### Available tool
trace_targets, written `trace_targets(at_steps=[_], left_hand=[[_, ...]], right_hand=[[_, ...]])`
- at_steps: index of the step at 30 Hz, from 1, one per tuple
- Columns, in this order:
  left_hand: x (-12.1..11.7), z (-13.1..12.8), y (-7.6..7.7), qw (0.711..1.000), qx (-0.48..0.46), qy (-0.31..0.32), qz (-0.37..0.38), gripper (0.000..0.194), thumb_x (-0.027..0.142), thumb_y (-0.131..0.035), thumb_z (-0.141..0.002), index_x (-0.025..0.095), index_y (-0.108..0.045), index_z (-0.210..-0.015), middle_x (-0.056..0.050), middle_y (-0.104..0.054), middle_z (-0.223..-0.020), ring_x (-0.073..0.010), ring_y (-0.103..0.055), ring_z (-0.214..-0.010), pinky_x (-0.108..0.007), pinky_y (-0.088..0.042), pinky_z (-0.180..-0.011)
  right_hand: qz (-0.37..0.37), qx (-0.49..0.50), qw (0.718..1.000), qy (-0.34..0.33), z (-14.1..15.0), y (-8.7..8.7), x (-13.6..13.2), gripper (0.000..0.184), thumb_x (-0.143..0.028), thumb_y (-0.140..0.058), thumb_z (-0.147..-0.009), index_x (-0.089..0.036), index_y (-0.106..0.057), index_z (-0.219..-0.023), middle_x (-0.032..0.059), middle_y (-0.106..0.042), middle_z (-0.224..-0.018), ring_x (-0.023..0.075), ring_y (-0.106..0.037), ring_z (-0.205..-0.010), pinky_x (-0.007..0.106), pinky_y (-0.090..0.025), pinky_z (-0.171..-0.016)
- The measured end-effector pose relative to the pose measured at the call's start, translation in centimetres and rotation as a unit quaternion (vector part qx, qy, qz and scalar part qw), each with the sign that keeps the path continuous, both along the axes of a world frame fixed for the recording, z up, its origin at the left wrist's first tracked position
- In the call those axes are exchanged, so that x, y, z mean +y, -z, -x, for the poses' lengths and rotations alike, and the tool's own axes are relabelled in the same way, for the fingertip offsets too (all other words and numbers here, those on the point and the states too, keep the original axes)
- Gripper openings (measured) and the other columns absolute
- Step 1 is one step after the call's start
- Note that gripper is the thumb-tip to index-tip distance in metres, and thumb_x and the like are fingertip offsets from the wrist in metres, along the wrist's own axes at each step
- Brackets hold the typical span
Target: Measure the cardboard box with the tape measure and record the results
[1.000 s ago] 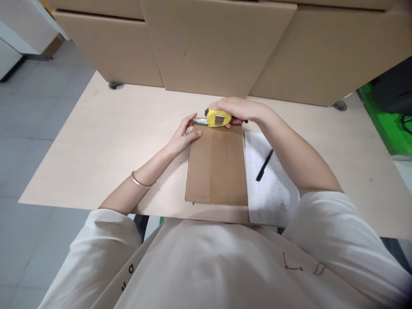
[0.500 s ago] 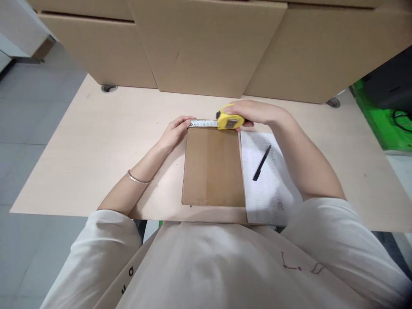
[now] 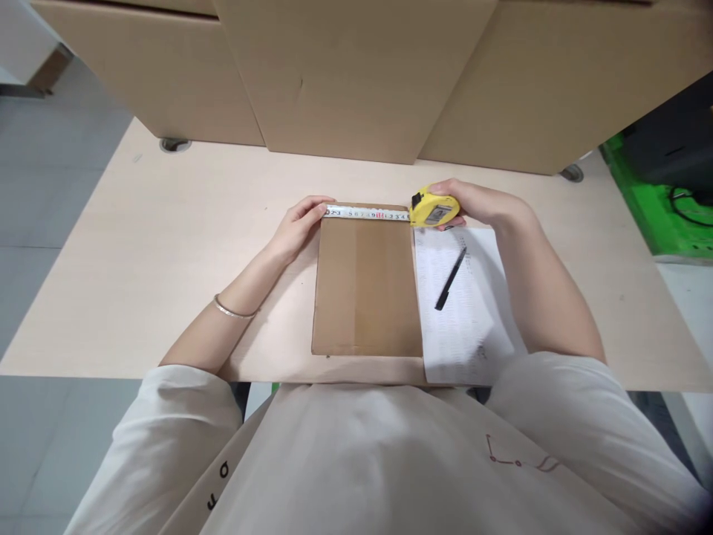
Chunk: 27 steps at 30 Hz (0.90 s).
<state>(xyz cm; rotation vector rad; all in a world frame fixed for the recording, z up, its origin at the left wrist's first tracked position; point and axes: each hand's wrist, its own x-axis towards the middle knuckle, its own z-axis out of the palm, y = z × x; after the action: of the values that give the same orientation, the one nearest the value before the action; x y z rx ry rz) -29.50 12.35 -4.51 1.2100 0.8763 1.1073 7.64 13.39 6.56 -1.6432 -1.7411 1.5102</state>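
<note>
Large cardboard boxes (image 3: 350, 82) line the back of the pale desk (image 3: 139, 260), and before them a brown carton (image 3: 384, 282) lies flat near the front edge. The left hand (image 3: 299, 227), nearly closed, pins the end of the blade (image 3: 362, 214) at its far-left corner, while the right hand (image 3: 462, 199) grips the yellow tape measure (image 3: 435, 209) at the far-right one. That edge looks fully spanned, but noting a figure seems undone: the pen (image 3: 451, 279) lies loose on the paper (image 3: 473, 327) just beside.
</note>
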Motion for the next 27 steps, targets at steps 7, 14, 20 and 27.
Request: trace_targets(at_steps=[7,14,20,27], left_hand=[[-0.2,-0.3,0.3,1.0,-0.005,-0.004,0.001,0.066,0.083,-0.107,-0.083,0.03,-0.093,-0.119,-0.007,-0.091,-0.129,-0.0302,-0.081,-0.13,-0.046,-0.059,-0.128],[-0.4,-0.6,1.3,1.0,-0.012,-0.012,-0.011,0.072,0.09,-0.101,-0.086,0.03,-0.091,-0.124,-0.008,-0.091,-0.138,-0.0332,-0.08,-0.143,-0.049,-0.056,-0.135],[-0.1,-0.6,1.3,1.0,-0.014,-0.006,0.024,0.064,0.086,-0.093,-0.092,0.027,-0.086,-0.116,-0.01,-0.091,-0.136,-0.0397,-0.078,-0.151,-0.057,-0.053,-0.141],[-6.3,5.0,0.0,0.995,0.078,0.066,0.004,0.12,0.105,-0.085,-0.089,0.039,-0.058,-0.186,-0.016,-0.062,-0.192,-0.0538,-0.039,-0.191,-0.08,-0.028,-0.158]], right_hand=[[0.007,-0.08,0.996,-0.027,1.1,-4.0,-1.2,0.047,-0.043,-0.052,-0.12,-0.022,-0.071,-0.083,0.0056,-0.065,-0.062,0.0139,-0.034,-0.051,0.033,-0.024,-0.056],[-0.043,-0.094,0.987,-0.125,7.4,-6.1,0.5,0.053,-0.046,-0.046,-0.127,-0.023,-0.068,-0.085,0.0037,-0.065,-0.061,0.0132,-0.035,-0.049,0.034,-0.026,-0.053],[-0.061,-0.066,0.979,-0.183,15.4,-4.4,2.4,0.047,-0.059,-0.062,-0.124,-0.025,-0.069,-0.093,-0.0005,-0.062,-0.062,0.0146,-0.037,-0.048,0.033,-0.029,-0.051],[-0.088,0.036,0.99,-0.105,13.5,-3.2,3.2,0.043,-0.054,-0.064,-0.122,-0.024,-0.07,-0.092,0.0044,-0.073,-0.078,0.0192,-0.065,-0.062,0.031,-0.052,-0.063]])
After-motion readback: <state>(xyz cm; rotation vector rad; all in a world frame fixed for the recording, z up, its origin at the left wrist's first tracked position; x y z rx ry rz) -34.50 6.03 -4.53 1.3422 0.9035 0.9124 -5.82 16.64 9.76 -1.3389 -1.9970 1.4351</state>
